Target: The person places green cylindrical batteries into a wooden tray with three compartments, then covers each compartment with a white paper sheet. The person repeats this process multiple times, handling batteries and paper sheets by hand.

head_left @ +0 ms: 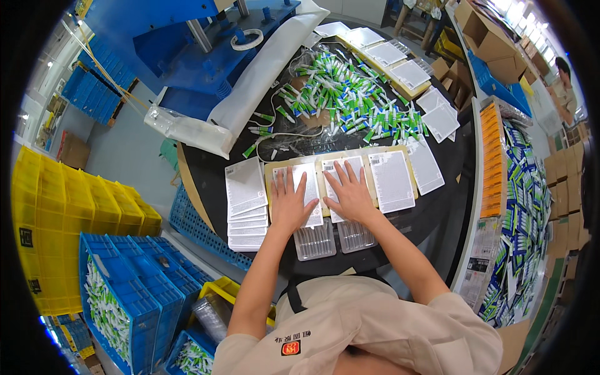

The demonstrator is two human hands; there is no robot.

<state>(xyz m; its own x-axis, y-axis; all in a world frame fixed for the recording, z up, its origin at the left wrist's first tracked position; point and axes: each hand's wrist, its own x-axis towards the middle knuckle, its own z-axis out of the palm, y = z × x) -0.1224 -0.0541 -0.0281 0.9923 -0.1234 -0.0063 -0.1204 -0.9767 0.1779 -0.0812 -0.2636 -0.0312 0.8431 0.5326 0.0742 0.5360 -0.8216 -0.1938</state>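
1. Head view: the left hand (289, 205) is lying spread, palm down, over a white card (314, 182) on the cream tray (269, 172).
2. The right hand (351, 197) is spreading likewise over the tray's next card (335, 217).
3. Clear blisters (315, 242) are showing at the tray's near edge.
4. Green-and-white tubes (350, 94) are lying heaped beyond the tray.

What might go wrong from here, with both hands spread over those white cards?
The cards under the left hand and right hand might shift out of line if either hand slides. The uneven card stack beside the left hand could get knocked. Loose green-and-white tubes heaped beyond the cream tray might roll onto it.
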